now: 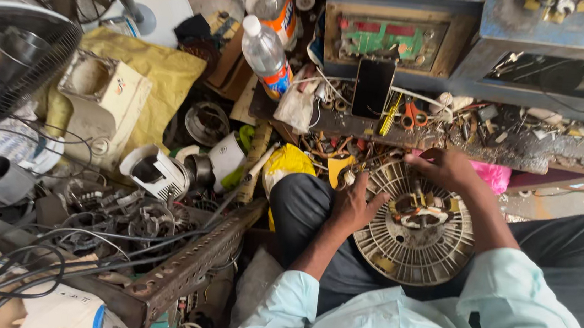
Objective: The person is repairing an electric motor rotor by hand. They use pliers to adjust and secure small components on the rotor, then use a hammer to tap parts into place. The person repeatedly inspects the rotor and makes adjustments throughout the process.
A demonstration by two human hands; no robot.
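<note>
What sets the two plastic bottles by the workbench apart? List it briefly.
The nearer bottle is slim and clear, with a white cap and an orange-and-blue label low on its body; the farther bottle is wider, and its orange label covers most of what shows. The nearer bottle's cap is plainly visible; the farther bottle's top is not clear. Both are plastic, stand among the clutter and have orange labels.
</note>
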